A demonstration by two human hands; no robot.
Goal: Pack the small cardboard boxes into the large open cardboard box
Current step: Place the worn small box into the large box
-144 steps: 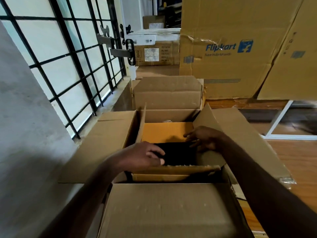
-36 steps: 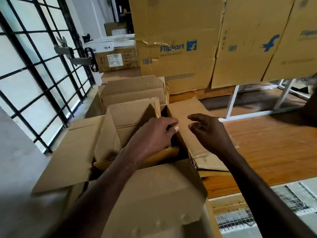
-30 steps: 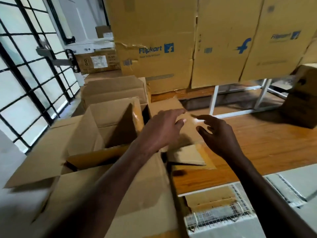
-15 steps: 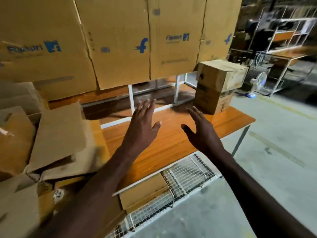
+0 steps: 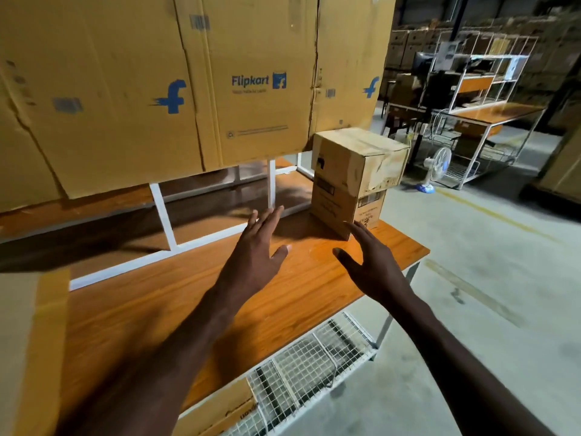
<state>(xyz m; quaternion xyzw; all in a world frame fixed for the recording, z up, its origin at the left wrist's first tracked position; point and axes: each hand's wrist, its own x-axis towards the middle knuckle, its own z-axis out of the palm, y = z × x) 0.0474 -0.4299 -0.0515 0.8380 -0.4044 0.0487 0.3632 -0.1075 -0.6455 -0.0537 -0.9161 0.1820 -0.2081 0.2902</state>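
Observation:
Two small cardboard boxes stand stacked at the far right end of the wooden table (image 5: 151, 309): the upper box (image 5: 358, 158) sits on the lower box (image 5: 342, 210). My left hand (image 5: 254, 256) is stretched out over the table with straight, spread fingers, a short way left of the stack. My right hand (image 5: 374, 262) is also flat and spread, its fingertips just in front of the lower box's near corner. Neither hand holds anything. A flap of the large open box (image 5: 28, 350) shows at the left edge; its inside is out of view.
Big Flipkart cartons (image 5: 195, 89) fill a white-framed shelf above the table's back. A wire mesh shelf (image 5: 301, 369) with a flat carton lies under the table. To the right are concrete floor, a small fan (image 5: 435, 165) and another white rack with a table (image 5: 490, 111).
The view has swung right, away from the large open box. Both hands left that box, opened flat and reached toward the stacked small boxes, which are now closer.

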